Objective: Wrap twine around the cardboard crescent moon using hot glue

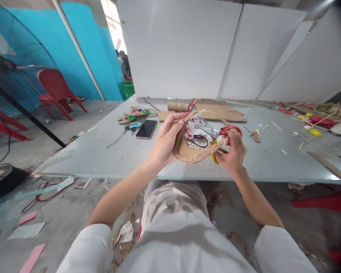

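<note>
My left hand [170, 138] is closed on a curved cardboard strip [184, 148] edged with braided twine [199, 156]. The braid loops round toward my right hand [233, 149], which grips a pair of scissors [230, 131] with a red handle. Their metal blades point left, over the opening of the loop. A yellow loop [214, 153] shows under my right fingers; I cannot tell whether it belongs to the same scissors. Whether those fingers also touch the braid's end is unclear. Behind the loop lie a dark-blue handle ring [199, 141] and small pink pieces [190, 134].
On the table [125, 157] are a phone [146, 129], teal-handled snips [134, 126], a twine roll [178, 107], cardboard sheets [218, 109] and a bundle with coloured bits [136, 113]. Scraps and a yellow tube [313, 131] lie right. A fan [8, 64] and red chair [55, 87] stand left.
</note>
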`<state>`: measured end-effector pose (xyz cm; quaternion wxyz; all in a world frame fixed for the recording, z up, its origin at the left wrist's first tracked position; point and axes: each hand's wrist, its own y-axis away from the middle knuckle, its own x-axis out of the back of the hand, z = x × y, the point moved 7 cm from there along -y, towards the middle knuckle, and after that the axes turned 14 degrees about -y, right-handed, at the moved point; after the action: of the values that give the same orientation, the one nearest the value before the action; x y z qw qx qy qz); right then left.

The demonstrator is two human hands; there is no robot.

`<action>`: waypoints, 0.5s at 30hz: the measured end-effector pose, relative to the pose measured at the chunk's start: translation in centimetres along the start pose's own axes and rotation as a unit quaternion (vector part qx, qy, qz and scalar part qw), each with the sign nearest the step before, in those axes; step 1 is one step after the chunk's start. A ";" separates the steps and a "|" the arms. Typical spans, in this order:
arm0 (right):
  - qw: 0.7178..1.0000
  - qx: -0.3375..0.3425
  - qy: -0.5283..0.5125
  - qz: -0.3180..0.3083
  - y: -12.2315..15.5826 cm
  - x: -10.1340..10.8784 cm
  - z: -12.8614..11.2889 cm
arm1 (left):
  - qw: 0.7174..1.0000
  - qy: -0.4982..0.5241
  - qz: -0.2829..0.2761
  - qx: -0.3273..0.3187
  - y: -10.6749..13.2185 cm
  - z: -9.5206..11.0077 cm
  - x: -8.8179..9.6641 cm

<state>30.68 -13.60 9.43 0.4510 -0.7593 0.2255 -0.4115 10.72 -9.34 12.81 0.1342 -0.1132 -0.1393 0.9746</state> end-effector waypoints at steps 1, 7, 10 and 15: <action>1.000 0.000 0.006 0.003 0.0 0.0 0.0 | 1.000 0.013 0.000 0.009 0.1 0.0 -0.1; 0.992 0.103 0.021 0.065 -0.1 0.4 -1.1 | 0.997 0.069 0.002 0.032 0.4 -0.1 -0.7; 0.988 0.130 0.037 0.072 0.1 0.6 -1.3 | 0.996 0.083 -0.002 0.040 0.5 -0.2 -0.8; 0.987 0.133 0.059 0.064 0.2 0.8 -1.3 | 0.993 0.104 0.000 0.054 0.4 -0.6 -1.0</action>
<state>30.06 -14.92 9.87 0.5595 -0.6505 0.2435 -0.4522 11.71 -9.85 12.29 0.1536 -0.2064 -0.0721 0.9637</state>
